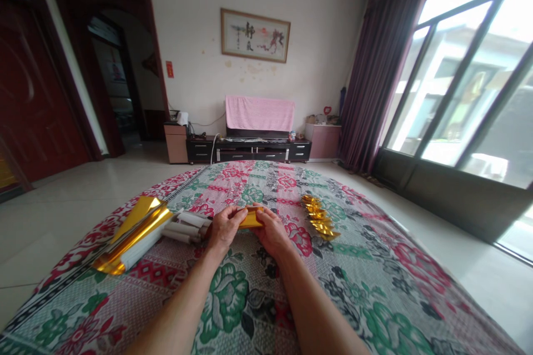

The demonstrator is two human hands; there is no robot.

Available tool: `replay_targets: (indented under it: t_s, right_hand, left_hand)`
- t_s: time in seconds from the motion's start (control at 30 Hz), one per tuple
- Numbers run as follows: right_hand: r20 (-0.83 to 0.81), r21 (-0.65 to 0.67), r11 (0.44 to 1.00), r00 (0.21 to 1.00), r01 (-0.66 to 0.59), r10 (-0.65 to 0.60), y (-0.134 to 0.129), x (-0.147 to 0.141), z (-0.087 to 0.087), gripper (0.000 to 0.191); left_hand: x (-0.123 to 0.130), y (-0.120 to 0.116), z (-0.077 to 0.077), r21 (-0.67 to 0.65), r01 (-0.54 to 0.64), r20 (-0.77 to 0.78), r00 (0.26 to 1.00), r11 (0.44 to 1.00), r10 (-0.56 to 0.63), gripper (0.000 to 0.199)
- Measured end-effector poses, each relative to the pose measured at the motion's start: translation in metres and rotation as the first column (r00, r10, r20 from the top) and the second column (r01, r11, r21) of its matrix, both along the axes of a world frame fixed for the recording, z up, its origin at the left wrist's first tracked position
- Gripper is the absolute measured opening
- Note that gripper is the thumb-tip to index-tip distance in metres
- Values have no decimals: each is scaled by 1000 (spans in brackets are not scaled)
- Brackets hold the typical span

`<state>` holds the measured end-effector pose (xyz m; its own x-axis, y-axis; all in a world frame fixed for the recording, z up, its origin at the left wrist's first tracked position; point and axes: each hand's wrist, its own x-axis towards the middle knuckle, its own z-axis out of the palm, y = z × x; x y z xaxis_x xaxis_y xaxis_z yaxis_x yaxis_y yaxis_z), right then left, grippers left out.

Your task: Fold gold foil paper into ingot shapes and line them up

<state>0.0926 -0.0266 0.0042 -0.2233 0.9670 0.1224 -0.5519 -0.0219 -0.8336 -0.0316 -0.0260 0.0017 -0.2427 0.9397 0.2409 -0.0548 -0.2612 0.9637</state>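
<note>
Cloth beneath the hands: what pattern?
The cloth has red, green and grey flowers, seen best in the head view.

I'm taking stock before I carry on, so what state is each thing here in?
Left hand: grip closed on the gold piece
Right hand: likewise
Gold piece: held between both hands
Gold sheets: piled, some curled
Folded gold pieces: lying in a row
Patterned cloth: spread out
Pink cloth: draped
Curtain: drawn aside

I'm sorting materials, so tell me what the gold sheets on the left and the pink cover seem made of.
Gold sheets: likely foil or metallic-coated paper, glossy, with bright highlights along the curls. Pink cover: probably towel-like fabric, matte, draping loosely.
</note>
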Motion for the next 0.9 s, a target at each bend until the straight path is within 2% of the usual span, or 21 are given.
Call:
replay_targets:
  t_s: [0.5, 0.8, 0.9]
  right_hand:
    - [-48, -14, 1000, 999, 18, -18, 3, 0, -4, 28]
    - [42, -12, 989, 988, 148, -147, 6, -2, -7, 27]
    - [100, 41, 965, 960, 259, -262, 9, -3, -11, 29]
  left_hand:
    - [2, -2, 3, 10, 1, 28, 1000, 1000, -1, 29]
    - [1, 0, -1, 6, -6, -5, 1000, 1000, 6, 30]
    - [1, 2, -2, 8, -12, -14, 1000, 1000, 12, 31]
